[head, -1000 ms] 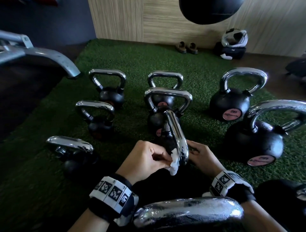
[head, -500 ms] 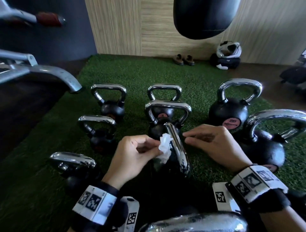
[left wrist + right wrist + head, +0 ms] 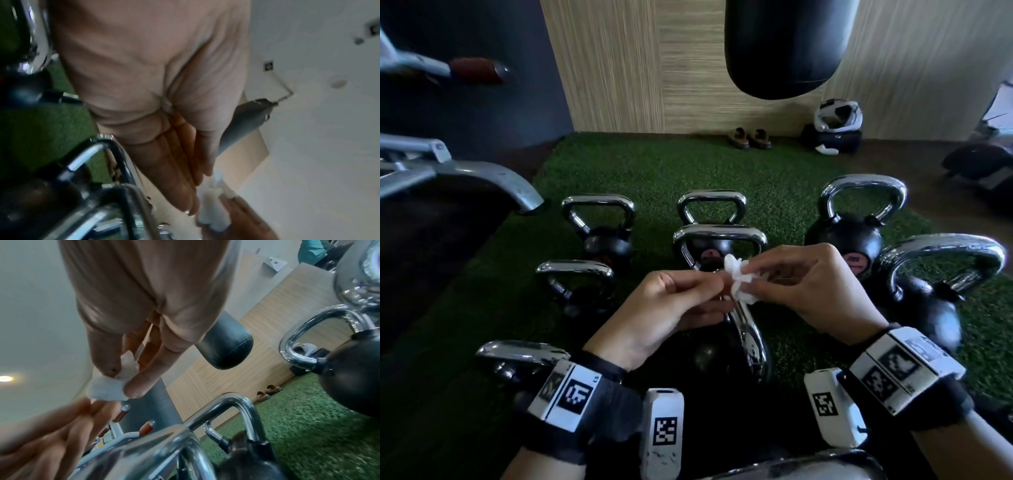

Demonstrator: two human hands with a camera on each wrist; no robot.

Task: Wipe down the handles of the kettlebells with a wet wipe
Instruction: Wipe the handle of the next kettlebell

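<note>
Both hands have risen off the kettlebell handle (image 3: 748,337). Now the left hand (image 3: 664,308) and right hand (image 3: 822,284) each pinch the crumpled wet wipe (image 3: 739,282) between thumb and fingertips, just above that handle, among kettlebells on green turf (image 3: 654,171).

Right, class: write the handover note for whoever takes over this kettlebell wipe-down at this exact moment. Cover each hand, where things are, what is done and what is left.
Left hand: fingertips pinch one edge of the wet wipe.
Right hand: thumb and fingers pinch the other side of it.
The wipe is crumpled and held between both hands, in the air above the nearest kettlebell's chrome handle, not touching it.
The other kettlebells stand upright on the green turf.
Done: cannot tell from these views which handles are already wiped.
Left: sort out the wipe, put it back on a handle, then work through the rest.
</note>
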